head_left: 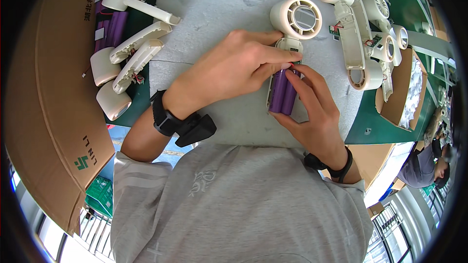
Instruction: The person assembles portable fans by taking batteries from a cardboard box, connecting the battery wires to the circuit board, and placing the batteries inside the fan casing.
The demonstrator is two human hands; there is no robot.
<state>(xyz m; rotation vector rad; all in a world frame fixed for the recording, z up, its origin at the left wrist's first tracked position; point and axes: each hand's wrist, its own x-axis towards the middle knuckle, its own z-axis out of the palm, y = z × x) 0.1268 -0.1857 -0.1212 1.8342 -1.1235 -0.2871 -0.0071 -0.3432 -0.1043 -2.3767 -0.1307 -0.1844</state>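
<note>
A purple battery pack (282, 95) of cylindrical cells lies in the open handle of a white handheld fan (296, 18), on a foam sheet. My right hand (319, 112) grips the pack, thumb at its lower end and fingertips at its upper end. From the left my left hand (239, 61) reaches across, its thumb and forefinger pinched together at the pack's upper end. A bit of red, perhaps a wire, shows between the two hands' fingertips; what the left pinch holds is hidden. Part of a circuit board shows in the handle above the fingers.
White foam sheet (209, 9) covers the green table (365, 129). Opened fan housings (138, 63) lie at the left beside more purple battery packs (116, 29); others (353, 34) lie at the right. Cardboard boxes stand at the left (44, 92) and right (387, 107). Another person (421, 168) is far right.
</note>
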